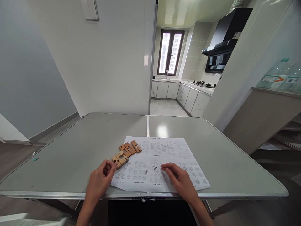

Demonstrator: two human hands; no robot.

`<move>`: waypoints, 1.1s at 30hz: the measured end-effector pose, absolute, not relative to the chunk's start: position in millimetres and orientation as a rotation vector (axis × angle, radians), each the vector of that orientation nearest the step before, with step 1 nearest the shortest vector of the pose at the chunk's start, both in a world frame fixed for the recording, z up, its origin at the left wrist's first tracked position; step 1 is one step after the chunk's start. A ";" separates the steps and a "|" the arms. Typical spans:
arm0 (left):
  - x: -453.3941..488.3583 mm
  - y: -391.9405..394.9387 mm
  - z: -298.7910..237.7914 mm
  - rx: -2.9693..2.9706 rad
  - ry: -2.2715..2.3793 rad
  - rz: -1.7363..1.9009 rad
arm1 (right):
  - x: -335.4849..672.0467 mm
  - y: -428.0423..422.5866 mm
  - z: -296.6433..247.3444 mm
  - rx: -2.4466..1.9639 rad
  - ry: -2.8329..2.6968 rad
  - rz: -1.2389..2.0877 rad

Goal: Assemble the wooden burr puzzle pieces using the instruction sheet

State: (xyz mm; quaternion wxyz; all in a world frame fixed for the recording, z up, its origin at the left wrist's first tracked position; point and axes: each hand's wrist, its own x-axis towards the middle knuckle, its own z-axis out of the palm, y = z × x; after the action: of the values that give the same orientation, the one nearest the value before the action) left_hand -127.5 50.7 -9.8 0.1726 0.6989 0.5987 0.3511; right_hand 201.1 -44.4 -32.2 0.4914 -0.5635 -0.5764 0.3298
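Note:
A cluster of flat wooden puzzle pieces with cut-out notches lies on the upper left of a printed sheet [164,185]. The paler wooden block [120,159] is nearest to me, and darker brown pieces [127,149] lie beyond it. My left hand [100,179] is curled at the near left corner of the paler block, thumb and forefinger closed against it. My right hand [180,180] rests over the sheet with fingers loosely stretched out, holding nothing I can see. Two small dark marks or bits [147,171] show between my hands; I cannot tell which.
The sheet lies on a grey folding table [70,150] with a metal centre seam and rim. A small teal bit [35,159] is near its left edge. Plastic bottles [274,75] stand on a shelf unit at right. Beyond the doorway is a kitchen.

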 end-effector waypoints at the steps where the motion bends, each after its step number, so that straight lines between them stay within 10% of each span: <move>1: -127.4 50.7 -9.5 1.985 1.694 0.999 | 201.0 -44.5 -32.0 -1.369 -1.397 0.804; 33: -124.1 49.7 -0.5 2.005 1.703 0.994 | 202.7 -46.3 -27.1 -1.372 -1.406 0.790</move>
State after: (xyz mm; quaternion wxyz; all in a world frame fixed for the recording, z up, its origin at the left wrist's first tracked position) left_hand -124.1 49.7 -0.5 0.1640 0.7032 0.5976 0.3487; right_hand 202.7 -46.3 -27.1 0.4900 -0.5648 -0.5790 0.3251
